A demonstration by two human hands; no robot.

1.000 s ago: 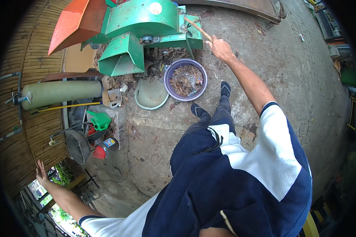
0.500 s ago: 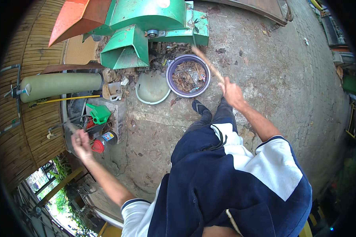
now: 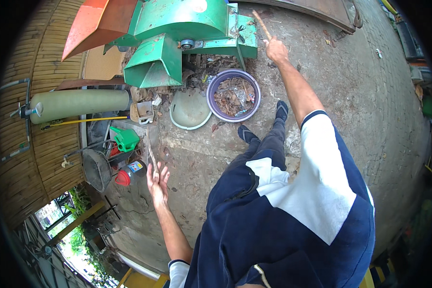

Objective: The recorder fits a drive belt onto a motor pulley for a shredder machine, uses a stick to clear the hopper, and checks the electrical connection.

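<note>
Tan wood is held at both sides in the head view. The right stick (image 3: 261,26) is gripped by the right grip (image 3: 277,50), with the fingers closed around its near end; by being taken there, most of the length is left free, pointed away from the body. The left stick (image 3: 151,151) is carried in the left grip (image 3: 158,185), also by its near end, with the palm turned up and the fingers only partly curled, so that it seems to be supported as much as clasped; how firmly it is held cannot be told.

To the left of the right grip, the green machine (image 3: 182,21) is set on the floor (image 3: 331,101), near the tip of the right stick; whether anything is touched by that tip cannot be told. Nearer the feet than the right grip, and to its left, the purple basin (image 3: 258,93) is stood mouth up, presumably so that the leaves (image 3: 230,98) are contained by its wall. Against its left side, or partly under it, the pale pan (image 3: 189,109) is seen.

Left of the left grip, the red-lidded jar (image 3: 129,173) is placed; farther out, the green can (image 3: 125,139) is grouped with it, apparently stored clear of the walking space.
</note>
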